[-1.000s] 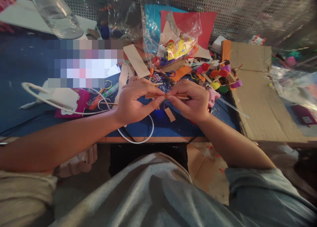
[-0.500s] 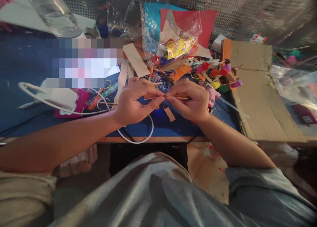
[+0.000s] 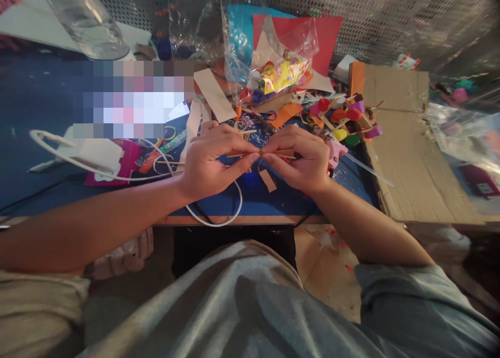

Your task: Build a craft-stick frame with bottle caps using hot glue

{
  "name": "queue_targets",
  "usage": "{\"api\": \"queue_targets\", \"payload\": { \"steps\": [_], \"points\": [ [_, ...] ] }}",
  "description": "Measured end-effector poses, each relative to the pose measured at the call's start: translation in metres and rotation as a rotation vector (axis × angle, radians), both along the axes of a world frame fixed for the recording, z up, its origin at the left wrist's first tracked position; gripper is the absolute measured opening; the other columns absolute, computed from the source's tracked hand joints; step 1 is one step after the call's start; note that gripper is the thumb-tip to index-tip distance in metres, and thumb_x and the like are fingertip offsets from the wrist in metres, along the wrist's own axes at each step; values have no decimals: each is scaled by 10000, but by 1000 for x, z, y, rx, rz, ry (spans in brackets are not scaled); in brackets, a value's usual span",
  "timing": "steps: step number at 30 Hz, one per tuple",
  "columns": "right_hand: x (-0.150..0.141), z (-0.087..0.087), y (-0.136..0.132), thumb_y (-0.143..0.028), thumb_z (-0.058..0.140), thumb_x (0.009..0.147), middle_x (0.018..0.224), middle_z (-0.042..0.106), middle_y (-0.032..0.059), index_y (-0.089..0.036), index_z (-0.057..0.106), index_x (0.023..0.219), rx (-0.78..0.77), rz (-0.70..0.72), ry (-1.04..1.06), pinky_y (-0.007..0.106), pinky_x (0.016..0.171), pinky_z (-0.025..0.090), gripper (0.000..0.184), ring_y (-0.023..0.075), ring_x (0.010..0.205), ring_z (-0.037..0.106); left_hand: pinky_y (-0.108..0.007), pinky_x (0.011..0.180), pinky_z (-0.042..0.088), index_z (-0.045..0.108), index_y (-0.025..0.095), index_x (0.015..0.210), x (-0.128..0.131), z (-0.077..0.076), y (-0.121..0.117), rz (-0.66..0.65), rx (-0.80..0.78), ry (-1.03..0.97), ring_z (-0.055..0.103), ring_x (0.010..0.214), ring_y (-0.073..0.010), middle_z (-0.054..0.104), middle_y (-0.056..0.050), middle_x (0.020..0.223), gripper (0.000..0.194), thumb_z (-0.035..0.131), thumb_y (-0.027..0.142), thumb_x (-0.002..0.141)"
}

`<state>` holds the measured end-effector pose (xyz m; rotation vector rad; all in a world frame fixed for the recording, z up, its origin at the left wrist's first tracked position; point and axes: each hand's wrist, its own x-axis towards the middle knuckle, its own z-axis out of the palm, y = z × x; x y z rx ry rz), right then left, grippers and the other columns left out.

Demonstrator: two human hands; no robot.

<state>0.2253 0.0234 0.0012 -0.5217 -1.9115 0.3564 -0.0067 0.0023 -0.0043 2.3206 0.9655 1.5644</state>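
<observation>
Breakage looks the likeliest trouble for the thin brown strip [image 3: 288, 153], held just above the blue tabletop [image 3: 35, 103] near its front edge. Left hand [image 3: 211, 160] and right hand [image 3: 300, 157] each have thumb and forefinger pinched together on it, almost no gap showing, tips meeting near its middle. Those tips cover the join, so I cannot tell whether it is one piece or two ends brought together. If one thumb pushes harder than the other, the strip could kink or split right there — or slide out of so narrow a grip.

A dropped piece could be hard to pick out. Loose wooden sticks [image 3: 248, 133] lie just beyond the fingers, a small tan paper rectangle [image 3: 267, 181] lies just below them, and the cluster of clay-tipped sticks [image 3: 347, 121] stands near the right hand, where a wide sweep of the knuckles might knock it.

The white cable [image 3: 224, 225] is another hazard: it passes beneath the left wrist [image 3: 182, 186], its loop reaching the table edge. Should that arm pull back and snag it, the white charger [image 3: 99, 157] beside the magenta box [image 3: 130, 157] could be dragged — whether wrist and cable touch is unclear.
</observation>
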Motion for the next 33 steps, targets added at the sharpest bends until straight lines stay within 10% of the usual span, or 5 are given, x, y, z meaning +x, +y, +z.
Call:
{"api": "queue_targets", "payload": {
  "steps": [33],
  "points": [
    [2,2,-3,-371,896,967,820,833,33,-246,824,901,-37,43,96,362,708,640,158,194,737,777,-482,969,536,875,302,997,0,1,-1,-9,-52,-62,763,788,-196,863,-2,870,235,812,528,1025]
  ]
}}
